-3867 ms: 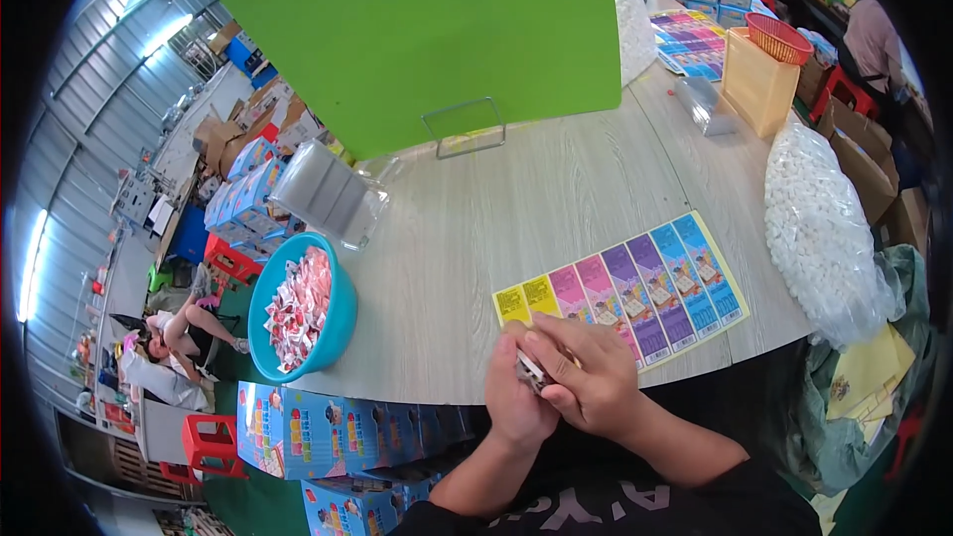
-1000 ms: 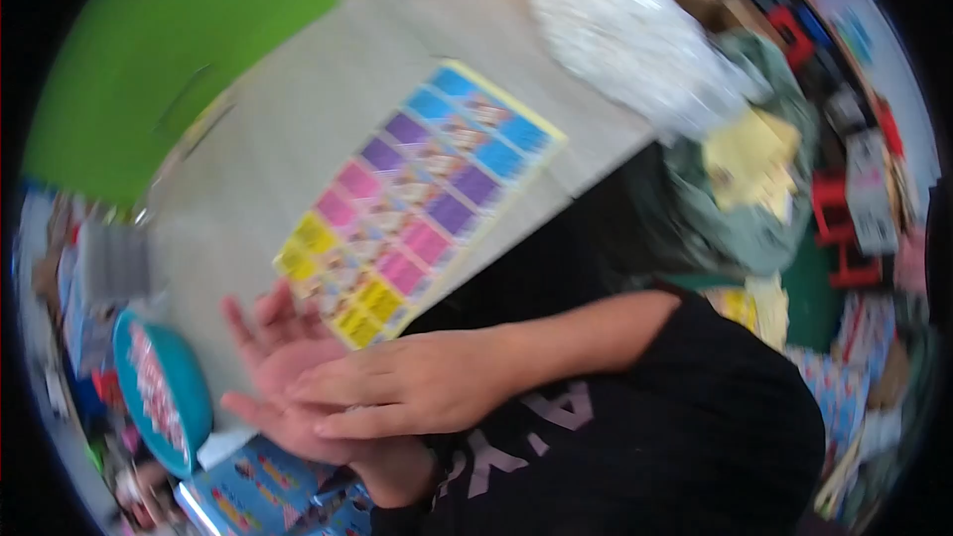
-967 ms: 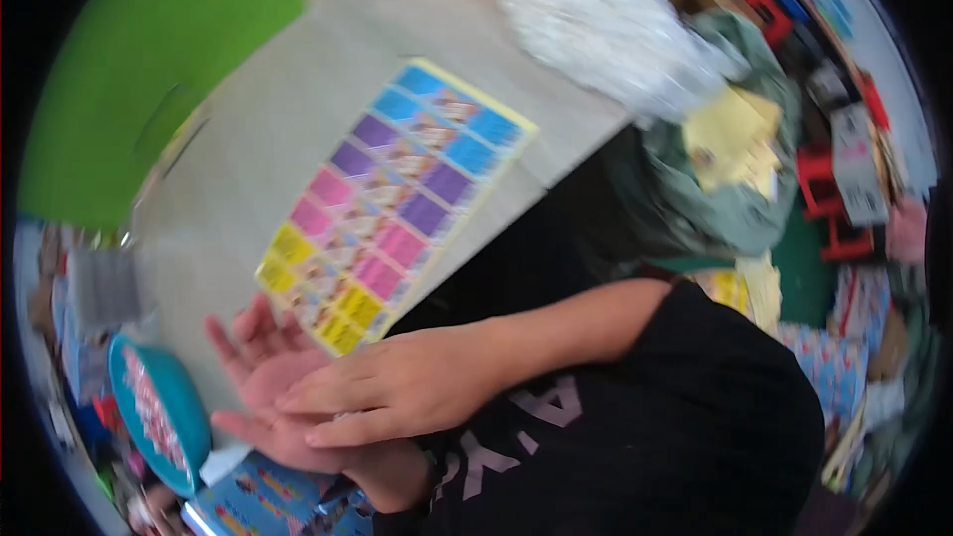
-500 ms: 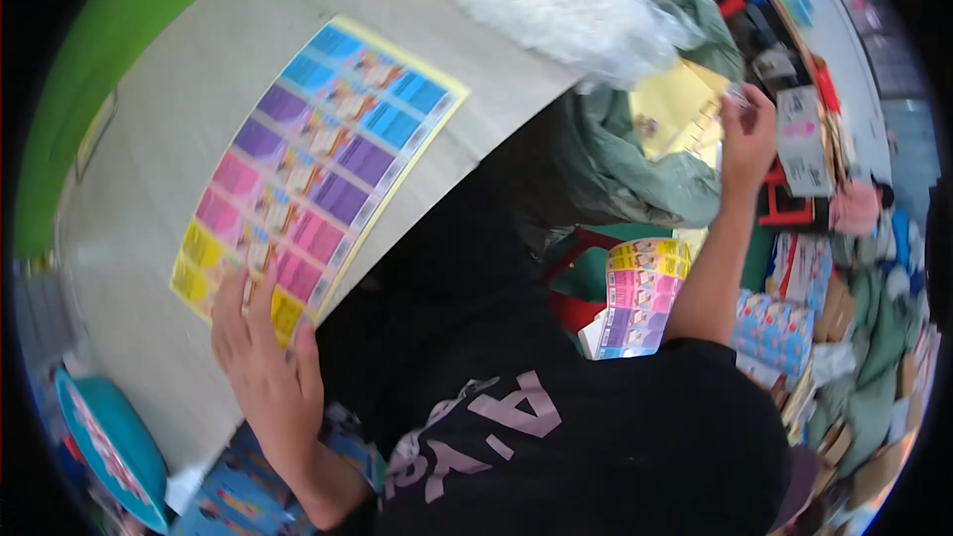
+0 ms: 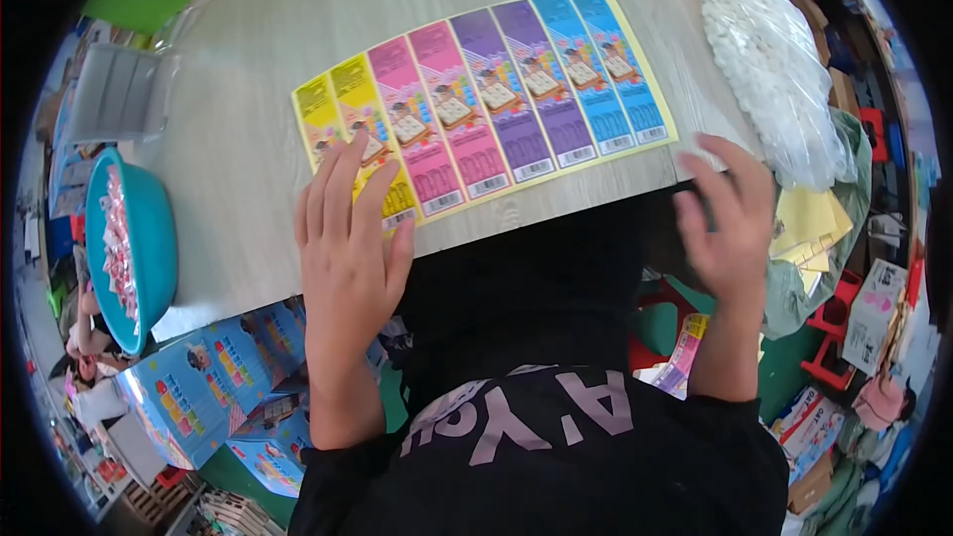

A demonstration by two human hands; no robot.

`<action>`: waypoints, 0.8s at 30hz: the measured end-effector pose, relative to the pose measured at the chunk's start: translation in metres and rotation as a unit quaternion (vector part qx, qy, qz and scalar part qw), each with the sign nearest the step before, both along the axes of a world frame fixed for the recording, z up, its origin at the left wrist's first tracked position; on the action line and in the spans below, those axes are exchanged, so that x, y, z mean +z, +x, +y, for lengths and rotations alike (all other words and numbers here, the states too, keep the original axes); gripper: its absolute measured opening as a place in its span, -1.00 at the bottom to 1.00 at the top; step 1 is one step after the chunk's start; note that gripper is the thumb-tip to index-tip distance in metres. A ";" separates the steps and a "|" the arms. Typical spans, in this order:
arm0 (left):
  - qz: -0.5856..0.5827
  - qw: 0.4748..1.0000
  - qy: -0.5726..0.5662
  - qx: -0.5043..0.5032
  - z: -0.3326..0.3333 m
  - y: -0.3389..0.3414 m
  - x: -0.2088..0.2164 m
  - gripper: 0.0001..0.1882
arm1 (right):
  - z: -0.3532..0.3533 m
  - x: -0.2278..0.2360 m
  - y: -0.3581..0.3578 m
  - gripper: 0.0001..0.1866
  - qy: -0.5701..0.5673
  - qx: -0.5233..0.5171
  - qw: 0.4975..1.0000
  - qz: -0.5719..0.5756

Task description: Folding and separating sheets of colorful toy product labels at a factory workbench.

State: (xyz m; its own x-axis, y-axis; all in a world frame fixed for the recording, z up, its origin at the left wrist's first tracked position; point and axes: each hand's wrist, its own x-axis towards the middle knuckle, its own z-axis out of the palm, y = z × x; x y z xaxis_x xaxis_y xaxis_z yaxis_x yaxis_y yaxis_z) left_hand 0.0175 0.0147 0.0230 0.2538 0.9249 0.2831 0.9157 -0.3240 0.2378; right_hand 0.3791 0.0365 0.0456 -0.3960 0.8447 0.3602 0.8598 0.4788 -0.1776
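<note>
In the head view, the right hand (image 5: 733,223), which half a second ago reached out over the green sack (image 5: 854,164), is now back by the front edge of the tabletop (image 5: 238,129). The left hand (image 5: 345,248) is at the yellow end of the label sheet (image 5: 486,99), as before. Its fingers are slightly spread, tips over the yellow strips; how firmly they press cannot be told. The right hand's fingers are apart and curved, with nothing visible in them, just beside the sheet's right corner. The sheet lies near the front edge; tabletop extends leftward to the turquoise bowl (image 5: 154,248) and rightward to the bag of white pieces (image 5: 769,60).
</note>
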 end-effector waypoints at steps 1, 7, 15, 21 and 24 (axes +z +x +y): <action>0.003 1.000 0.000 -0.004 0.003 -0.002 0.004 -0.52 | 0.010 0.007 -0.019 -0.58 -0.002 0.052 0.999 0.012; 0.063 0.998 0.010 0.013 0.055 -0.008 0.018 -0.46 | 0.097 0.021 -0.098 -0.50 -0.025 0.241 0.970 0.016; 0.046 0.997 -0.010 -0.065 0.090 -0.024 -0.027 -0.26 | 0.161 -0.049 -0.171 -0.24 -0.072 0.368 0.927 -0.010; 0.035 0.996 -0.042 -0.075 0.088 -0.025 -0.020 -0.25 | 0.155 -0.037 -0.137 -0.28 -0.116 0.311 0.942 -0.042; 0.030 0.995 -0.050 -0.076 0.090 -0.024 -0.018 -0.26 | 0.163 -0.029 -0.097 -0.30 -0.132 0.278 0.950 -0.052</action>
